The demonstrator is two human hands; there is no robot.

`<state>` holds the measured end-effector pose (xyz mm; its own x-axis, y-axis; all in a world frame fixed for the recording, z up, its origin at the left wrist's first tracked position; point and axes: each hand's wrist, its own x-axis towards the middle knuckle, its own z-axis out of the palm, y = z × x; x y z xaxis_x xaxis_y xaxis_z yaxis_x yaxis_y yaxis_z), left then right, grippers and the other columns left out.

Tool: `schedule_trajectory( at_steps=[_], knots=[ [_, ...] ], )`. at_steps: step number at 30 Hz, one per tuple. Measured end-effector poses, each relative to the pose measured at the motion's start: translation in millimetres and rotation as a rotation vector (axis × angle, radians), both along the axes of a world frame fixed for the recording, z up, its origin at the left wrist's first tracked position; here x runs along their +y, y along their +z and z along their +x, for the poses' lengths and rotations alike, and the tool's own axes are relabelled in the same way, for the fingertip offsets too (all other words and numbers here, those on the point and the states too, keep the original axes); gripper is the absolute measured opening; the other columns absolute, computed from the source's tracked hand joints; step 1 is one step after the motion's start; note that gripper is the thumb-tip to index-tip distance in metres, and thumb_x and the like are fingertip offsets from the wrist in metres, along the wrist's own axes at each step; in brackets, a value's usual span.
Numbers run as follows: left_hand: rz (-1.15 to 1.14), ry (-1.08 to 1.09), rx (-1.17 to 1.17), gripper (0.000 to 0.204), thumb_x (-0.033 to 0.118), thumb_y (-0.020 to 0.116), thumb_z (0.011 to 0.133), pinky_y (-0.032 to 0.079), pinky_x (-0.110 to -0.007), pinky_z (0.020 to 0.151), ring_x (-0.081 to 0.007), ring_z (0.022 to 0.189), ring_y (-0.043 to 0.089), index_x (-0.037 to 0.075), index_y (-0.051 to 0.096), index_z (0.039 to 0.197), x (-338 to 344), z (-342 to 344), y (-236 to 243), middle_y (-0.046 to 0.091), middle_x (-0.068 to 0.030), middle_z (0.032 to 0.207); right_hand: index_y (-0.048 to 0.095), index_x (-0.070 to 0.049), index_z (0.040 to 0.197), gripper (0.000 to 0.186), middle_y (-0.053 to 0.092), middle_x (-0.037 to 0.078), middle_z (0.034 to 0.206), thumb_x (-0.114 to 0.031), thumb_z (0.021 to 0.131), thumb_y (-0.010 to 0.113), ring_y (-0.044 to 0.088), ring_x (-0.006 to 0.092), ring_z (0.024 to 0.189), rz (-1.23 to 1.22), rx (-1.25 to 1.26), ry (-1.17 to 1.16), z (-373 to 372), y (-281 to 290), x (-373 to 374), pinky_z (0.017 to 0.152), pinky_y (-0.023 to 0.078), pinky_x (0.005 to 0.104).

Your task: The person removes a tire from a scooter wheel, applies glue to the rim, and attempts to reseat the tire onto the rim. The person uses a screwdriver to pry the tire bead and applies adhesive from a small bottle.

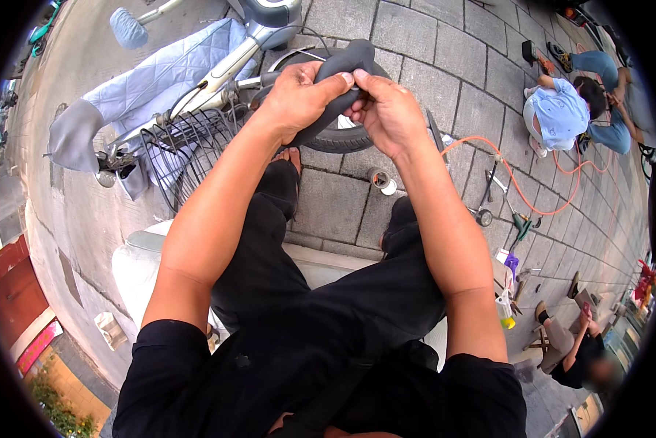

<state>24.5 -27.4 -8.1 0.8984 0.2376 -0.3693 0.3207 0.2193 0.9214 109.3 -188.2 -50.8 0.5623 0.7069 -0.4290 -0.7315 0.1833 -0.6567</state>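
Note:
A dark grey inner tube (358, 55) is raised in both of my hands at the top centre. My left hand (302, 98) wraps around it, thumb pressed along the top. My right hand (383, 113) pinches the same tube with the thumb near my left thumb; a small pale spot shows between them, too small to name. Behind and below the tube lies a wheel with a black tyre (340, 143). A small open can (378, 180) stands on the paving beneath my hands.
A white two-wheeler with black basket (174, 157) and quilted cover (149, 77) lies at left. At right are an orange hose (481, 140), tools (521, 226), two people (558, 117) crouched close together and a seated person (576, 350) lower down.

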Motion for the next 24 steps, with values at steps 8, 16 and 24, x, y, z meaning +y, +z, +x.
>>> schedule_trajectory(
  at_steps=[8, 16, 24],
  knots=[
    [0.177, 0.103, 0.028, 0.025, 0.023, 0.071, 0.104, 0.056, -0.026, 0.067, -0.0109, 0.075, 0.068, -0.001, 0.068, 0.111, 0, 1, 4, 0.073, -0.0055, 0.093, 0.070, 0.000, 0.098, 0.020, 0.066, 0.004, 0.083, -0.019, 0.104, 0.070, 0.063, 0.0133, 0.071, -0.097, -0.234, -0.038, -7, 17, 10, 0.068, 0.052, 0.0284],
    [0.216, -0.045, 0.209, 0.077, 0.044, 0.093, 0.084, 0.059, -0.030, 0.078, -0.0187, 0.087, 0.073, -0.010, 0.063, 0.130, 33, -4, 19, 0.074, -0.0153, 0.105, 0.076, 0.004, 0.121, 0.036, 0.074, 0.006, 0.096, -0.027, 0.101, 0.070, 0.067, 0.0128, 0.084, -0.593, -0.649, 0.225, 27, 42, -24, 0.074, 0.054, 0.0286],
    [0.991, -0.061, 0.074, 0.085, 0.030, 0.092, 0.084, 0.057, -0.035, 0.091, -0.0243, 0.105, 0.072, -0.003, 0.051, 0.151, 33, -7, -2, 0.072, -0.0205, 0.120, 0.077, 0.003, 0.120, 0.046, 0.079, 0.019, 0.101, -0.034, 0.096, 0.066, 0.075, 0.0275, 0.095, -0.954, -1.021, 0.170, 26, 58, -110, 0.089, 0.058, 0.0409]
  ],
)
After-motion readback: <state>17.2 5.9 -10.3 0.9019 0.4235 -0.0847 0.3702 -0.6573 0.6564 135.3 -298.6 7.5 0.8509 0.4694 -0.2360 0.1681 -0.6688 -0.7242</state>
